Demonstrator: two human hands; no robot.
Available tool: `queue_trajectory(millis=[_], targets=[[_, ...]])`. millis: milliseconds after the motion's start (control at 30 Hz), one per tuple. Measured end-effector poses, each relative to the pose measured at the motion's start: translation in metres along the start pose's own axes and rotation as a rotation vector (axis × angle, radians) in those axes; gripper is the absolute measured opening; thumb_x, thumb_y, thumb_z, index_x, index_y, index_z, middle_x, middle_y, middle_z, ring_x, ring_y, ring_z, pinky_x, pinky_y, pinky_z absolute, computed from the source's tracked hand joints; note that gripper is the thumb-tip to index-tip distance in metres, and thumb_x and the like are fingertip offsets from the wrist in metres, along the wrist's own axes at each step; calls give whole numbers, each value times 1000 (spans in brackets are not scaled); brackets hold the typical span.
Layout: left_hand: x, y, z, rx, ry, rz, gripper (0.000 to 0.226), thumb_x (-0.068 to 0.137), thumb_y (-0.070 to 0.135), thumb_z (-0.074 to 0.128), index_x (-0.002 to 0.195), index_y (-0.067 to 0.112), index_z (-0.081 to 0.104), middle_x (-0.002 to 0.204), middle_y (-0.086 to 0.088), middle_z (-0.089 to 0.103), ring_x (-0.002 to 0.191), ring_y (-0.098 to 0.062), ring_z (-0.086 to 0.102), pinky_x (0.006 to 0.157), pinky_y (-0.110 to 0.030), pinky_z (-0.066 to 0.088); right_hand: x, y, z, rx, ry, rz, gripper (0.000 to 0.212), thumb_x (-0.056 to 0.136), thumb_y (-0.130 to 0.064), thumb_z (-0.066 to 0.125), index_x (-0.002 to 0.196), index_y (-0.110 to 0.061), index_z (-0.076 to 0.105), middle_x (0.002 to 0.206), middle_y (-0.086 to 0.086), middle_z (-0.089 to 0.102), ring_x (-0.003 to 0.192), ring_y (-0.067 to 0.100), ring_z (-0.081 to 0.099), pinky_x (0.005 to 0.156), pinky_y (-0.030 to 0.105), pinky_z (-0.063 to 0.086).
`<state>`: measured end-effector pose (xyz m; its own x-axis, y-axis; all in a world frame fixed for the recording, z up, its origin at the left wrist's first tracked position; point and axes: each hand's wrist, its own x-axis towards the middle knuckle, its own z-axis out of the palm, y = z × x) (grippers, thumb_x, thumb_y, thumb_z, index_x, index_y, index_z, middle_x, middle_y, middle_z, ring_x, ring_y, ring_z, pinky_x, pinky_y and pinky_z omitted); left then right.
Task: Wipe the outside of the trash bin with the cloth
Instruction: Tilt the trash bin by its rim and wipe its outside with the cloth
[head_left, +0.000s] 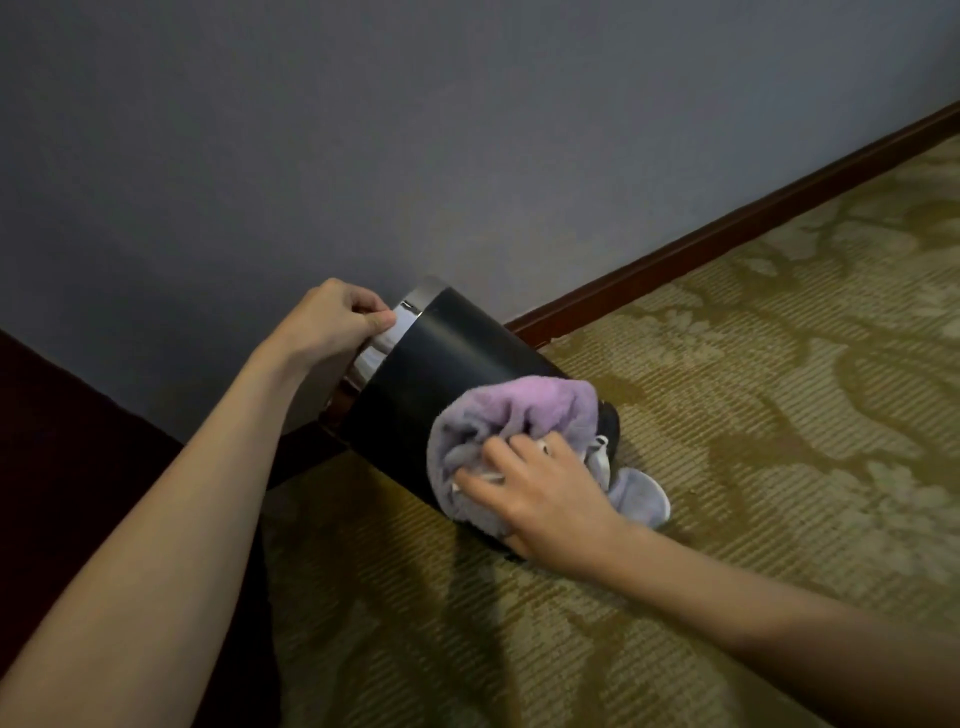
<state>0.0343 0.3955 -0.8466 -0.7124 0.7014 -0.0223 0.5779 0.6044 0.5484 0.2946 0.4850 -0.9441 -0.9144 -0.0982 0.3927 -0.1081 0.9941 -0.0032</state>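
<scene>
A black round trash bin (441, 374) with a shiny metal rim stands on the carpet near the wall; in this tilted view it leans to the left. My left hand (332, 322) grips its rim, thumb and fingers curled over a white liner at the top edge. A bunched lilac cloth (519, 415) lies against the lower part of the bin's side. My right hand (540, 493) holds the cloth there, fingers curled into its folds. One end of the cloth hangs down to the carpet on the right.
A grey wall (363, 156) rises behind the bin, with a dark wood skirting board (727, 228) along its foot. Patterned olive carpet (727, 415) covers the floor to the right and front. A dark piece of furniture (78, 441) fills the left side.
</scene>
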Motion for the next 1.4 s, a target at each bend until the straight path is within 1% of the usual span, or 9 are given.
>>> queue_trajectory(millis=[200, 333, 467, 633, 733, 867, 1067, 1200, 1400], targets=[[3, 28, 10, -143, -86, 13, 31, 85, 24, 63, 55, 16, 59, 38, 14, 42, 36, 0, 34, 36, -11, 27, -12, 26, -3, -15, -1, 112, 59, 57, -30, 75, 114, -25, 61, 98, 10, 59, 76, 28, 58, 59, 38, 44], [12, 49, 18, -115, -111, 6, 36, 79, 30, 63, 60, 0, 55, 54, -8, 42, 51, -17, 38, 49, -25, 31, -13, 62, -12, 82, -19, 388, 59, 65, -31, 73, 122, -20, 59, 104, 17, 56, 84, 36, 59, 66, 44, 48], [22, 66, 30, -134, -96, -24, 37, 76, 26, 61, 44, 15, 48, 39, 1, 43, 42, -16, 40, 48, -27, 30, -12, 77, -19, 133, 23, 593, 57, 74, -36, 68, 126, -22, 53, 113, 11, 50, 93, 33, 57, 74, 45, 49], [30, 89, 45, -149, -73, -26, 38, 72, 27, 62, 40, 17, 43, 32, 5, 41, 32, -10, 38, 49, -27, 30, -19, 38, -16, 130, 110, 340, 61, 67, -41, 73, 121, -22, 54, 105, 9, 56, 84, 27, 58, 64, 36, 45], [31, 109, 57, -119, -44, -10, 26, 65, 31, 62, 53, 8, 56, 39, 0, 40, 40, -17, 38, 55, -30, 33, -22, 26, -10, 1, 65, 230, 68, 59, -45, 78, 120, -23, 55, 100, 7, 58, 82, 25, 58, 61, 33, 43], [30, 128, 74, -85, 46, 74, 33, 69, 36, 65, 50, 10, 56, 46, -2, 40, 52, -19, 39, 45, -23, 33, -31, 45, -7, -38, 85, 275, 65, 56, -40, 80, 116, -20, 62, 97, 12, 61, 77, 29, 60, 58, 35, 44], [32, 117, 60, -174, -104, 104, 48, 95, 44, 42, 79, 14, 74, 74, 0, 74, 68, -13, 68, 79, -27, 48, -49, 82, -1, 119, 137, 481, 65, 58, -33, 82, 116, -15, 61, 96, 15, 56, 73, 34, 58, 60, 40, 50], [30, 98, 55, -89, -132, 181, 44, 96, 46, 39, 88, 22, 75, 92, 8, 73, 88, -2, 64, 75, -16, 39, -67, 101, 5, 193, 218, 500, 64, 59, -25, 83, 115, -20, 54, 92, 14, 53, 69, 30, 56, 58, 36, 49], [25, 86, 60, -209, -67, 322, 29, 92, 45, 48, 89, 30, 73, 91, 15, 71, 93, 0, 62, 83, -26, 48, -75, 113, 8, 207, 251, 585, 66, 58, -18, 85, 115, -19, 53, 97, 14, 52, 75, 31, 58, 61, 38, 50]])
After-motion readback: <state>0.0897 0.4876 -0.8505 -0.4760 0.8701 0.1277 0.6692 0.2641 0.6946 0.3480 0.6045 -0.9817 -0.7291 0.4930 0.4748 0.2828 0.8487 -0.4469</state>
